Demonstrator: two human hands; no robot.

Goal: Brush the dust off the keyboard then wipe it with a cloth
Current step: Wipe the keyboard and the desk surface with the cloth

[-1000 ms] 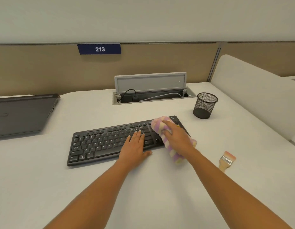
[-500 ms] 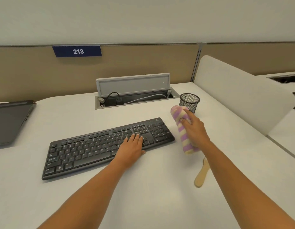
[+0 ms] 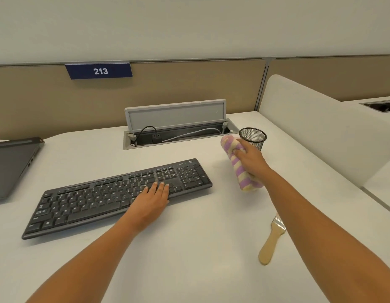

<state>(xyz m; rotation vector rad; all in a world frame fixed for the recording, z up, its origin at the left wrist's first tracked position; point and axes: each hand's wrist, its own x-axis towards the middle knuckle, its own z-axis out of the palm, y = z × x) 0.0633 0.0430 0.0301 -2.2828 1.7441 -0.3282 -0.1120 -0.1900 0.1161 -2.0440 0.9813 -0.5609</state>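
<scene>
A black keyboard lies on the white desk, angled up to the right. My left hand rests flat on its keys right of the middle, fingers together, holding nothing. My right hand grips a rolled purple-and-cream striped cloth, held to the right of the keyboard and apart from it, just in front of the mesh cup. A wooden-handled brush lies on the desk near my right forearm, which hides its bristles.
A black mesh pen cup stands right behind the cloth. An open cable hatch with cords sits at the back centre. A closed dark laptop lies at the left edge. A white divider panel borders the right side.
My right hand has carried the cloth off the keyboard's right end and out to the right, towards the mesh cup. My left hand has stayed on the keys.
</scene>
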